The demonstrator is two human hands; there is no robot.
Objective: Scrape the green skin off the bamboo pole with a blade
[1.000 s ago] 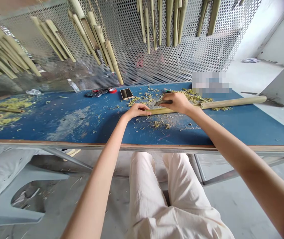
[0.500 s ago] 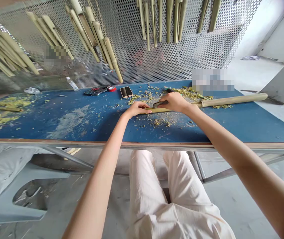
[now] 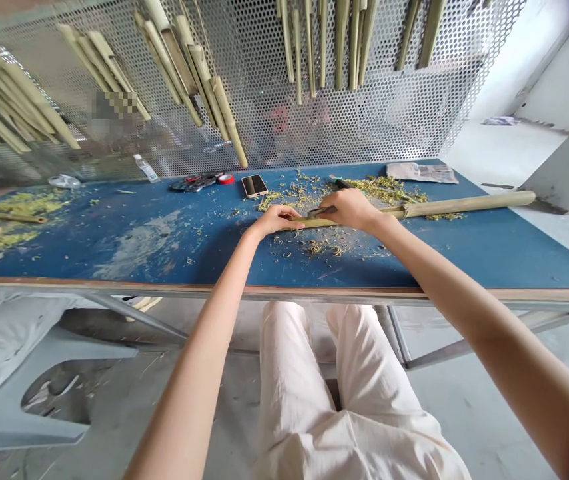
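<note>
A long bamboo pole point(image 3: 469, 202) lies across the blue table, its right end reaching past the table's edge. My left hand point(image 3: 275, 221) is closed around the pole's left end, thumb on the near side. In my right hand point(image 3: 349, 207) is a dark carving tool point(image 3: 322, 211), its tip resting on the bamboo just right of my left fingers. The handle is mostly hidden in my fist, so its exact kind does not show. Bamboo shavings point(image 3: 327, 245) lie scattered on the near side of the pole, with a thicker heap point(image 3: 389, 189) behind it.
Behind the table point(image 3: 164, 260) stands a perforated metal screen point(image 3: 254, 87) with bamboo pieces point(image 3: 222, 120) hanging on it. Along the back lie a phone point(image 3: 254, 186), red tape point(image 3: 225, 179), a plastic bottle point(image 3: 145, 168) and a folded paper point(image 3: 422, 173). A grey stool point(image 3: 59, 433) is at lower left.
The tool in my right hand has slid slightly left along the bamboo, towards my left fingers. My left hand keeps its hold in the same place.
</note>
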